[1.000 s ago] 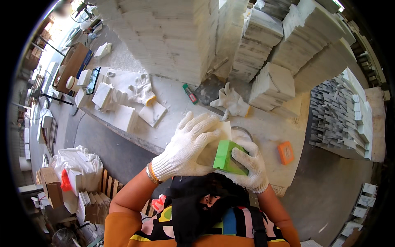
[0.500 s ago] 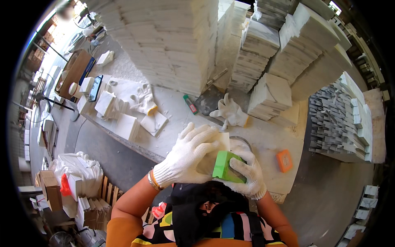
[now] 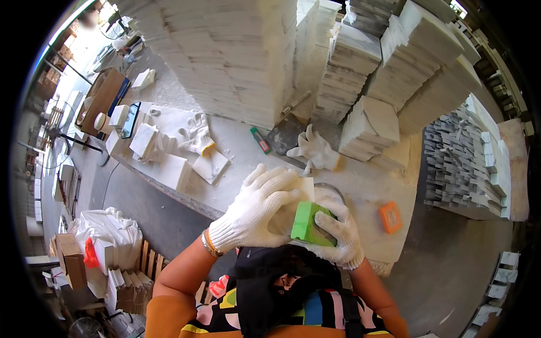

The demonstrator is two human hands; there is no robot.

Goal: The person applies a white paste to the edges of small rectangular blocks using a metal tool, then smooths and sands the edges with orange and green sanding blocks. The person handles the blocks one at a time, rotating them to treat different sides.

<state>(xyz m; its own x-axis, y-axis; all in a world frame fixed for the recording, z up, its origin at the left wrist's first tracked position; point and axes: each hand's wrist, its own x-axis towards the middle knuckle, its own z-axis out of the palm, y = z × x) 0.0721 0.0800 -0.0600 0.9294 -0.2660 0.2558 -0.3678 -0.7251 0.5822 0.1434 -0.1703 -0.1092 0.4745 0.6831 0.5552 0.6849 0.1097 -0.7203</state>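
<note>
My left hand [image 3: 262,208], in a white knit glove, grips a white marble tile [image 3: 307,188] in front of my chest. Most of that tile is hidden by both hands. In my right hand [image 3: 342,234], also gloved, is a green hand sanding block [image 3: 311,223], its fingers wrapped over the far side. The block sits against the tile, close to my left fingertips; its underside is out of sight. Behind the hands, part of a dark curved rim [image 3: 332,188] shows on the stone worktop [image 3: 366,186].
Spare white gloves [image 3: 316,151], a green-and-red stick-shaped item [image 3: 260,140] and an orange block [image 3: 389,217] lie on the worktop. Tall marble tile stacks [image 3: 225,62] rise at the back. Loose tiles [image 3: 172,172] and a phone [image 3: 131,120] are at left; a dark tile pile [image 3: 462,163] stands right.
The green sanding block and my right hand have shifted slightly away from my body. My left hand stays nearly in place on the tile.
</note>
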